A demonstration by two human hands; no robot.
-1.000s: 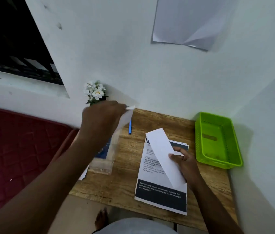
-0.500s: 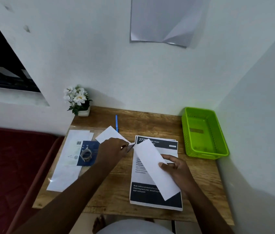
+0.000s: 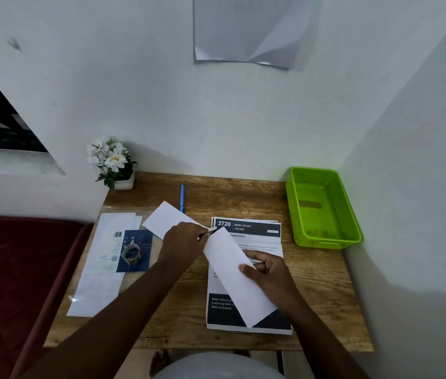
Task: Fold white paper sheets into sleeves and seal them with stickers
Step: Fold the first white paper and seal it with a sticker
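Two hands meet over the wooden desk. The right hand grips the folded white sleeve by its long edge, thumb on top and fingers beneath, holding it slanted above a printed instruction sheet. The left hand has its fingertips pinched together at the sleeve's far corner; something small and dark shows there, probably a sticker, though I cannot tell for sure.

From where I stand, the risks are plain. With the sleeve held in the air and nothing firm beneath that corner, pressing there could bend the paper and leave the seal crooked. If the right hand's grip loosens, the fold may spring open before anything sticks. A sticker clinging to the fingertip could also lift away again.

Another white sheet lies just behind the left hand, near a blue pen. The green basket sits well apart at the right.
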